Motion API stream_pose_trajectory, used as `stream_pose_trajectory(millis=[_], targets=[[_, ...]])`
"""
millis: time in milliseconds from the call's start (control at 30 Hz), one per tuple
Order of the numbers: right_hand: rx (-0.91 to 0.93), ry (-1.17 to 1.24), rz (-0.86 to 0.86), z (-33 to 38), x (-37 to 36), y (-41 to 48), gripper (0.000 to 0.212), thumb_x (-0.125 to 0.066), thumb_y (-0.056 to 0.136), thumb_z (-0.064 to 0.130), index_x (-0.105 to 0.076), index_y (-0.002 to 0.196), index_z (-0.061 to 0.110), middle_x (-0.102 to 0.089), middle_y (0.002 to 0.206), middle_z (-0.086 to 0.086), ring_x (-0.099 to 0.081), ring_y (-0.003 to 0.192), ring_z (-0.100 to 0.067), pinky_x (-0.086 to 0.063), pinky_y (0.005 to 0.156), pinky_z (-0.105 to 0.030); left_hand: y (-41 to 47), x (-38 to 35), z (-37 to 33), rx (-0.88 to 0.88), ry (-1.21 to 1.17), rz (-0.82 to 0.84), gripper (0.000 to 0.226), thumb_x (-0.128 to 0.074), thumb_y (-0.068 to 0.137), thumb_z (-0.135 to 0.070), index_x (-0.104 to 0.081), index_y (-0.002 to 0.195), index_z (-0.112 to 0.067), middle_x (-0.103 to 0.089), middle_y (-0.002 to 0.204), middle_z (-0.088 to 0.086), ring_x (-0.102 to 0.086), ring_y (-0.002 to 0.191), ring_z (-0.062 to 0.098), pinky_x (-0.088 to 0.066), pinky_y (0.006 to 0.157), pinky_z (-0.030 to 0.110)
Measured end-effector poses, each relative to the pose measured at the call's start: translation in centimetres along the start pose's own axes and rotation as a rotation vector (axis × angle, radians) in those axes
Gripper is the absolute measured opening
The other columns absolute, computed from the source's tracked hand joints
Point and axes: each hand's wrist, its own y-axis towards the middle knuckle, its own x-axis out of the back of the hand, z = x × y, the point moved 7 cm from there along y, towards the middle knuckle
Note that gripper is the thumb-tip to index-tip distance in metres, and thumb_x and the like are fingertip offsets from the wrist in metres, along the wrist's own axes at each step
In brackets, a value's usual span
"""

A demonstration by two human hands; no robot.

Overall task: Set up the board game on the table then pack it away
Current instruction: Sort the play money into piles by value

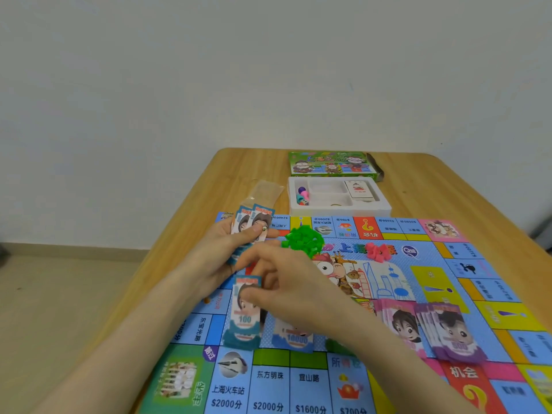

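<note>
Sorting play money onto a colourful printed paper game board (298,383) that lies open on a light wooden table (448,189). The left hand (230,249) grasps a fanned wad of teal paper banknotes (254,224) over the board's far-left corner. The right hand (286,279) pinches the top note of a teal pile of 100 notes (243,324) lying on the board just below. Beside that pile lie a blue pile of 10000 notes (294,339), a pink note pile (400,324) and a purple pile of 500 notes (451,333). A heap of green plastic houses (303,239) and a smaller heap of pink plastic pieces (378,252) sit mid-board. Behind the board, a white plastic tray (385,207) holds coloured pawns (302,195) and a card deck (360,189), with the green box lid (328,162) beyond. Setup looks roughly midway; all packing away remains
</note>
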Motion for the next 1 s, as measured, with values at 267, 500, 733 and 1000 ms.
stream_pose_trajectory(millis=[267,500,733,1000], targets=[[0.077,-0.368,-0.002,0.0,-1.2,-0.3,0.019,-0.057,0.087,0.021,-0.054,0.105,0.022,-0.063,0.087,-0.005,-0.055,0.081,-0.020,-0.044,0.070,-0.035,-0.1,-0.1,-0.1,-0.005,-0.019,-0.022,0.011,-0.055,0.089,-0.005,-0.062,0.098,-0.004,-0.074,0.080,0.010,-0.071,0.067,0.014,-0.056,0.055,0.019],[0.239,-0.631,-0.071,0.5,-1.7,-0.5,0.024,-0.063,0.078,0.026,-0.055,0.098,0.015,-0.052,0.096,-0.001,-0.042,0.093,-0.019,-0.031,0.072,-0.032,-0.1,-0.3,-0.1,-0.002,-0.008,-0.021,0.012,-0.054,0.090,-0.005,-0.062,0.099,-0.005,-0.074,0.078,0.008,-0.071,0.066,0.013,-0.057,0.057,0.021],[0.218,-0.621,0.066,0.6,-2.1,-0.8,0.064,-0.070,0.070,0.059,-0.049,0.116,0.020,-0.046,0.108,0.005,-0.038,0.095,-0.012,-0.028,0.079,-0.029,-0.2,-0.3,-0.1,0.006,-0.017,-0.029,0.012,-0.056,0.090,-0.006,-0.062,0.100,-0.003,-0.074,0.079,0.009,-0.071,0.065,0.013,-0.056,0.056,0.020],[0.274,-0.653,0.103,0.6,-2.8,-1.0,0.061,-0.070,0.072,0.053,-0.046,0.118,0.019,-0.045,0.109,0.004,-0.039,0.099,-0.016,-0.019,0.076,-0.026,-0.3,-0.3,-0.2,0.003,-0.032,-0.054,0.009,-0.055,0.090,-0.004,-0.062,0.096,-0.005,-0.074,0.075,0.008,-0.071,0.063,0.013,-0.057,0.055,0.018]])
